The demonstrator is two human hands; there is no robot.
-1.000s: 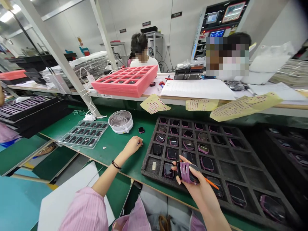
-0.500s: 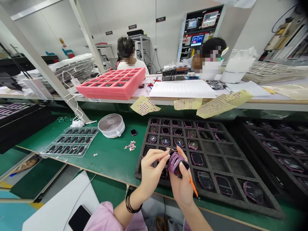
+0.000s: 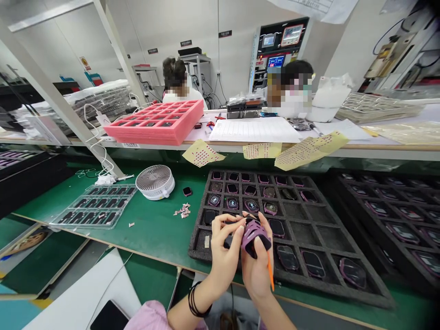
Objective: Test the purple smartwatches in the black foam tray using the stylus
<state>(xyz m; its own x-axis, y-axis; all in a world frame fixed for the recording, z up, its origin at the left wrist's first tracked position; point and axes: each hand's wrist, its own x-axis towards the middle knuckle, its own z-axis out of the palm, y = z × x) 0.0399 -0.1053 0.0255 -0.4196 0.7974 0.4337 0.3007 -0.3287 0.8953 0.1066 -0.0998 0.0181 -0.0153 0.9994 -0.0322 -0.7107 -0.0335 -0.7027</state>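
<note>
My right hand (image 3: 256, 275) is closed round a purple watch case (image 3: 253, 231) with slots in its side, thumb on the dark face near me. An orange stick-like tool (image 3: 271, 272) is held in the same hand and points down toward me. The fingertips of my left hand (image 3: 223, 245) are pinched together at the left edge of the case; what lies between them is too small to make out. Beneath both hands is a dark grey foam tray (image 3: 299, 229) with purple-rimmed watches in many of its compartments, such as a watch (image 3: 288, 257) right of my hand.
A white round fan (image 3: 155, 182), a small watch (image 3: 187, 191), a pile of small pale pieces (image 3: 183, 211) and a clear tray of black parts (image 3: 94, 206) lie left. Another watch tray (image 3: 402, 215) stands right. The shelf holds a pink foam tray (image 3: 185, 130). Two people sit beyond.
The purple case has turned slightly and moved a little with my hands. My left fingers have shifted along its edge. The whole view has moved slightly.
</note>
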